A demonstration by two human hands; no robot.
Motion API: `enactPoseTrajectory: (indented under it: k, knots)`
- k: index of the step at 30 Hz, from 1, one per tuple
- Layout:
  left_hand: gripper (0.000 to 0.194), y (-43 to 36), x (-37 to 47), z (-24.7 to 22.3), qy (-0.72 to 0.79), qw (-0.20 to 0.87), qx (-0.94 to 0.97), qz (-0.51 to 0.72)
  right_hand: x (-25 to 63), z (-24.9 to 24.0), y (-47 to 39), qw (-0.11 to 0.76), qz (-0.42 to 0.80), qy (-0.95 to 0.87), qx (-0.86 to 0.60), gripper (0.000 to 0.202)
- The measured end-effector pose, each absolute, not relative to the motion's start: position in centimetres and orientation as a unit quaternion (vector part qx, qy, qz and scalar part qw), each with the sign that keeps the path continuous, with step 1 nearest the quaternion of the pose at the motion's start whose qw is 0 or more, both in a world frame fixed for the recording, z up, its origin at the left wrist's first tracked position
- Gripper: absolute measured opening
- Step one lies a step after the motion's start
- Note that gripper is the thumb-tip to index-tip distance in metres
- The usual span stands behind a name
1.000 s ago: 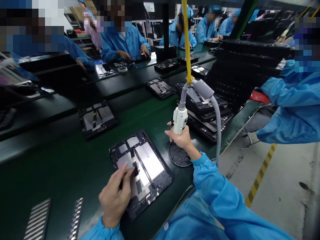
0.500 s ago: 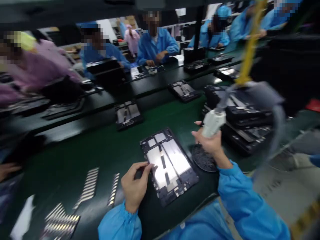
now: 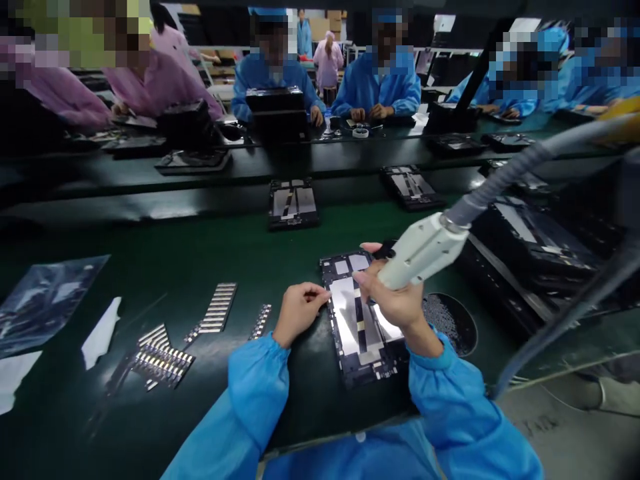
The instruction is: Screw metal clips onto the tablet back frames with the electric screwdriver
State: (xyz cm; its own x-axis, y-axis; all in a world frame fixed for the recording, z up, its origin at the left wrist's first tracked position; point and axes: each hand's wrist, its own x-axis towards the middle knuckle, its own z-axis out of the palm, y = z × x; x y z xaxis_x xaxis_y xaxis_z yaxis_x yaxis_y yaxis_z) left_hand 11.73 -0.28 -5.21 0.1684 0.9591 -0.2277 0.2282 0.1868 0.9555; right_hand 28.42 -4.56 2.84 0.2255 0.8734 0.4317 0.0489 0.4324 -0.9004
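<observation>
An opened tablet (image 3: pixel 345 320) lies flat on the green bench, its silvery battery and dark ribbon cables exposed. My left hand (image 3: pixel 303 307) is closed, thumb and fingertips pinched at the tablet's left edge. Wrapped in my right hand (image 3: pixel 395 307) is a pale electric screwdriver (image 3: pixel 425 250), tilted over the tablet's upper right part; its tip is hidden behind my fingers. A grey corrugated cable sleeve (image 3: pixel 505 180) runs from its back end up to the right. Just right of my right wrist sits a round black dish (image 3: pixel 457 320) with many tiny pieces, apparently screws.
Strips of small metallic parts (image 3: pixel 165 360) lie at left, near white paper scraps (image 3: pixel 101 333) and a clear plastic bag (image 3: pixel 50 293). Stacked tablets (image 3: pixel 540 247) stand at right. Two more opened tablets (image 3: pixel 293 203) lie farther back. Co-workers sit across the raised shelf.
The view has swung to the right-hand side's opposite, shifting the scene rightward. My right hand has brought the electric screwdriver from beside the tablet to over it. My left hand stays at its edge.
</observation>
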Motion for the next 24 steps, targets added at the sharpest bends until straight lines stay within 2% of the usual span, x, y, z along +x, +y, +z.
enactPoseTrajectory:
  k: [3,7,10,13,16,24]
  knots:
    - [0.033,0.2,11.7,-5.2,0.535,0.554,0.539,0.343,26.3,2.4,-3.1,0.637,0.342,-0.536,-0.435,0.012]
    - [0.04,0.9,11.2,-4.4,0.496,0.618,0.532,0.298,24.4,1.2,-1.3,0.62,0.375,-0.536,-0.434,0.017]
    - [0.044,1.3,10.7,-3.9,0.475,0.658,0.516,0.273,23.9,0.5,-0.6,0.611,0.391,-0.533,-0.436,0.012]
    - [0.043,1.4,10.5,-3.9,0.463,0.682,0.499,0.269,24.2,0.2,-0.5,0.616,0.394,-0.521,-0.44,0.028]
    - [0.04,1.1,10.7,-4.2,0.476,0.664,0.509,0.271,24.7,0.1,-0.6,0.623,0.393,-0.518,-0.435,0.039]
    - [0.022,0.9,11.5,-4.6,0.513,0.575,0.566,0.292,24.2,-0.1,-0.6,0.616,0.418,-0.498,-0.444,0.031]
